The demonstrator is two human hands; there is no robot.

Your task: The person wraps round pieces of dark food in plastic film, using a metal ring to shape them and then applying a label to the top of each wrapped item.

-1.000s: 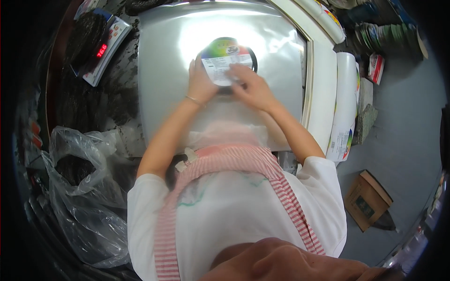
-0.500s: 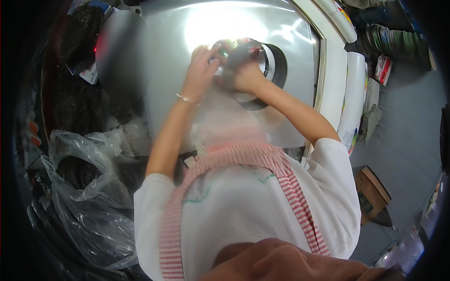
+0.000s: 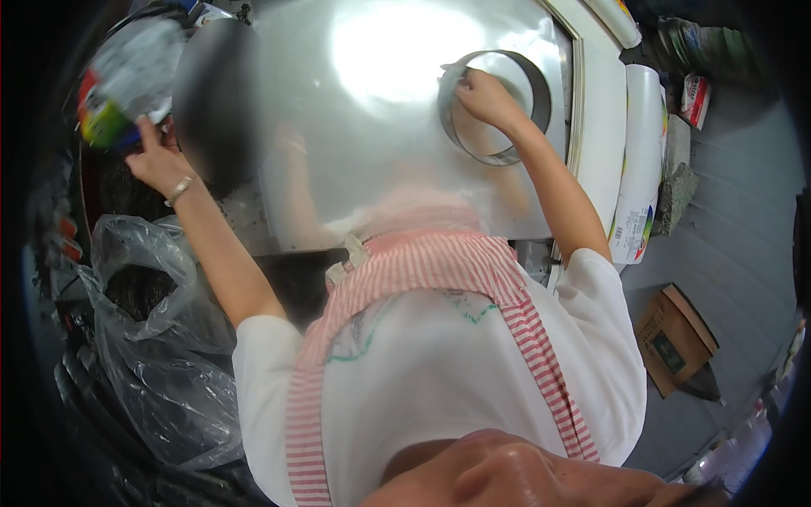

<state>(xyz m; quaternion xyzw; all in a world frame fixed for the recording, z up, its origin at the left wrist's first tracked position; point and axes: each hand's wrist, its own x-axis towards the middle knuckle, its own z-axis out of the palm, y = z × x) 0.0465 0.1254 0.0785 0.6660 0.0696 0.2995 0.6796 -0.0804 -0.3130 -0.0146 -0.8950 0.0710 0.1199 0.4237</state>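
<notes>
With the left hand (image 3: 156,160) gripping a colourful packet (image 3: 118,84) far left and right hand (image 3: 477,95) fingers closed on the metal ring (image 3: 494,106), the ring could slide across the slick tabletop (image 3: 380,152).

A shiny stainless-steel worktop (image 3: 380,160) fills the upper middle of the frame, glaring with reflected light. Along its right edge runs a long white rounded ledge (image 3: 601,127), and just beside that stands a white cylinder with coloured print (image 3: 638,160). At the lower left of the frame a crumpled clear plastic bag (image 3: 160,355) sags open beside the worktop. At the lower right, on the grey floor (image 3: 735,211), lies a brown cardboard box (image 3: 676,338). A pink-and-white striped apron (image 3: 439,279) over a white shirt (image 3: 439,372) fills the lower middle.
</notes>
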